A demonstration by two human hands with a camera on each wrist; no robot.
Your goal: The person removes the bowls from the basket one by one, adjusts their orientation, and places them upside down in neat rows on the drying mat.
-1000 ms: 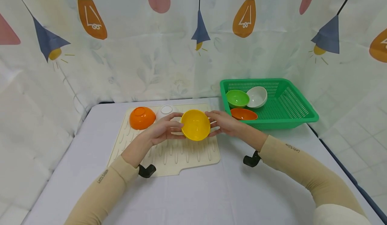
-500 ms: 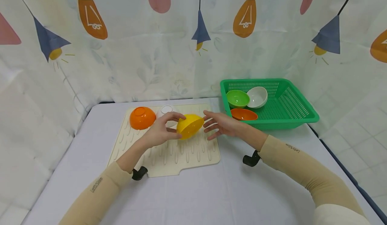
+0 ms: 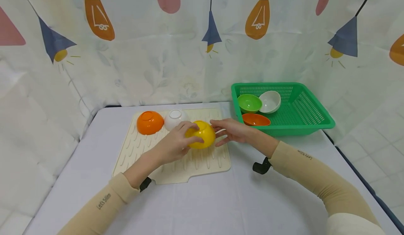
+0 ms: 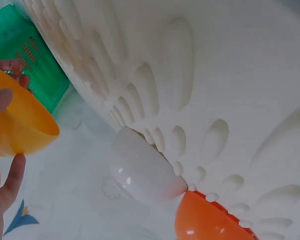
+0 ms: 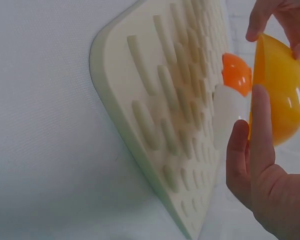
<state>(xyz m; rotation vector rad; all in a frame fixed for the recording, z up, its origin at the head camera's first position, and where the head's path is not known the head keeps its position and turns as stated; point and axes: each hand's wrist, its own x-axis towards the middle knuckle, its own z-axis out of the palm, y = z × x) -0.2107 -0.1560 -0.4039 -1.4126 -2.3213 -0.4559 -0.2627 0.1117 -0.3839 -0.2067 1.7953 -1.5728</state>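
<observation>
A yellow bowl (image 3: 206, 134) is held base-up over the cream ridged drying mat (image 3: 170, 172). My left hand (image 3: 173, 142) grips it from the left, thumb and fingers spread across its outside. On its other side my right hand (image 3: 233, 131) has its fingers extended at the bowl's edge. In the right wrist view, the right index finger (image 5: 262, 125) lies along the rim of the tilted bowl. Behind my left hand, a white bowl (image 3: 175, 120) and an orange bowl (image 3: 149, 122) stand upside down on the mat.
At the back right stands a green basket (image 3: 310, 123). Inside are a light green bowl (image 3: 249, 103), a white bowl (image 3: 270, 101) and an orange-red bowl (image 3: 256, 119). A patterned curtain (image 3: 176, 63) hangs behind the white-covered table (image 3: 221, 203).
The yellow bowl has turned from its inside facing me to base-up, rolled over by my left hand. The right hand's fingers came off it midway and are now back beside its edge.
</observation>
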